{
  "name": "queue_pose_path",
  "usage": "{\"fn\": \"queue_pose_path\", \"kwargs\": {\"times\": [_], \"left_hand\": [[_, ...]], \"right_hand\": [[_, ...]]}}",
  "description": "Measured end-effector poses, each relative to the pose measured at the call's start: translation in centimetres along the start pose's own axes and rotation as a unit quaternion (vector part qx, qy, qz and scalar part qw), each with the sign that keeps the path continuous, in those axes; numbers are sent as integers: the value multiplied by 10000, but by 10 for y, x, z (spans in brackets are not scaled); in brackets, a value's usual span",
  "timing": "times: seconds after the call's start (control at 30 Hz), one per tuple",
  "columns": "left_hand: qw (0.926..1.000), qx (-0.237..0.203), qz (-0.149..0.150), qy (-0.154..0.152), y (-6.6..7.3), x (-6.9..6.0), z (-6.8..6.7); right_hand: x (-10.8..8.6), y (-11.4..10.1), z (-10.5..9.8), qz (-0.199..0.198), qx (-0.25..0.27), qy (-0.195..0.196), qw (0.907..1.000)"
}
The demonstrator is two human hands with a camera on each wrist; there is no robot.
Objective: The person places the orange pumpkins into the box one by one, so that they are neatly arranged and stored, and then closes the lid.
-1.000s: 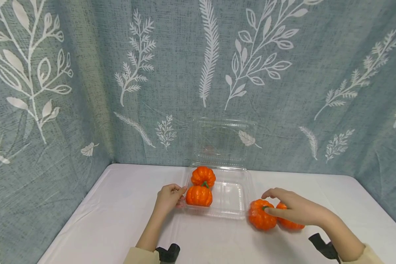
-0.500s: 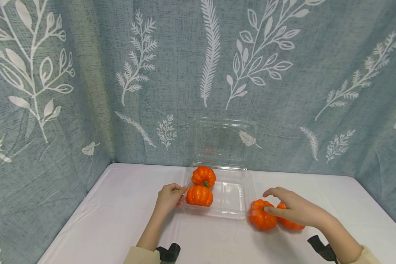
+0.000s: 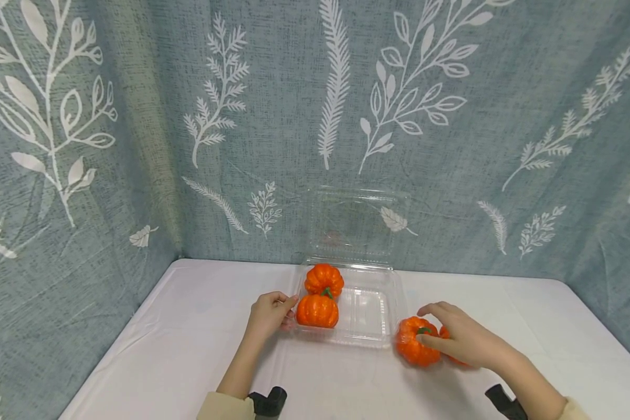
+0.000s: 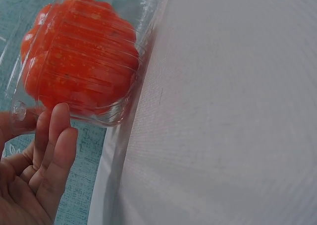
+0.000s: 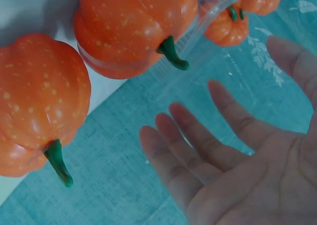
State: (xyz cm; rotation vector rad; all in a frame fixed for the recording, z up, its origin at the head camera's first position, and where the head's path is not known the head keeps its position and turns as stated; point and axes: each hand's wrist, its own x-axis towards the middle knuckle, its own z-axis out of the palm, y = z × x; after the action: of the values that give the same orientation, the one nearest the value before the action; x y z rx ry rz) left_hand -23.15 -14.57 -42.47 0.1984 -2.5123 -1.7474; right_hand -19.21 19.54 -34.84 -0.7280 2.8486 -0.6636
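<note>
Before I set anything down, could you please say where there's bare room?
Free: the right half of the clear clamshell, and white tablecloth left of the left hand. Crowded: the clamshell's left half, with two toy pumpkins; and, at its front right, two more pumpkins by the right hand.

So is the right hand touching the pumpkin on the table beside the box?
Apart. The right wrist view shows a gap, with curtain visible between the right hand and that pumpkin.
</note>
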Motion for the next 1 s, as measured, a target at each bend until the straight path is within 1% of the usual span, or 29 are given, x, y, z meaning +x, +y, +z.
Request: {"fn": "queue_pose_path", "kwargs": {"times": [0.1, 0.23, 0.4, 1.0], "left_hand": [[10000, 30, -9, 1, 0, 0, 0], [10000, 48, -8, -8, 0, 0, 0], [10000, 19, -16, -5, 0, 0, 0], [10000, 47, 16, -10, 0, 0, 0]], "right_hand": [[-1, 0, 3, 69, -39, 108, 9999], [-2, -1, 6, 51, -134, 252, 9996], [-2, -1, 11, 115, -184, 331, 9992], [0, 1, 21, 441, -220, 118, 9987]]}}
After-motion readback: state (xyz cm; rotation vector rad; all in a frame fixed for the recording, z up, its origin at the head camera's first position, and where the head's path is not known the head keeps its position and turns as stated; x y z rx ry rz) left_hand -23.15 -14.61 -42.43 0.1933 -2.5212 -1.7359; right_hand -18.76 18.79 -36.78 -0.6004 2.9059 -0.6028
